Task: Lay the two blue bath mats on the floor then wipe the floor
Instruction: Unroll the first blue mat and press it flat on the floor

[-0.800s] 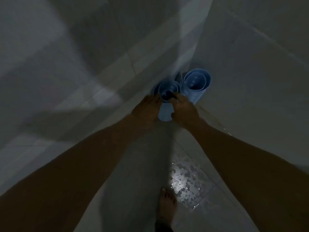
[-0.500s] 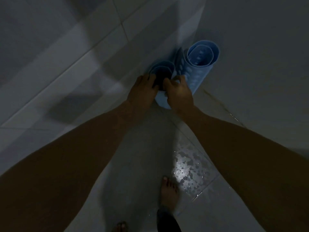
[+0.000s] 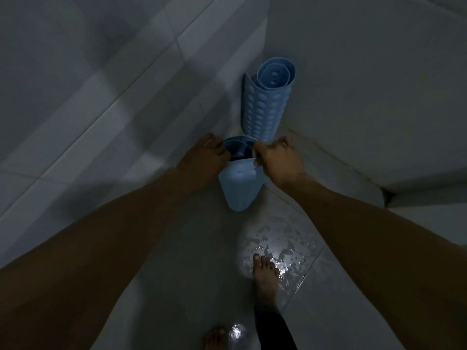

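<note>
Bath mats first: the nearer rolled mat [image 3: 240, 185] stands on end in the corner, its long axis running up from the wet floor [image 3: 177, 286] — left hand [image 3: 204, 160] pinching one side of its open rim, right hand [image 3: 280, 161] the other, fingers closed on the edge. Both hands are equally near. Just behind, the second rolled mat [image 3: 265, 109] leans upright against the wall [image 3: 366, 84], untouched.

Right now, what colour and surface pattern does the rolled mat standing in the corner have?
Light blue, covered in rows of raised oval bumps; the rolled mat shows best in the head view.
</note>
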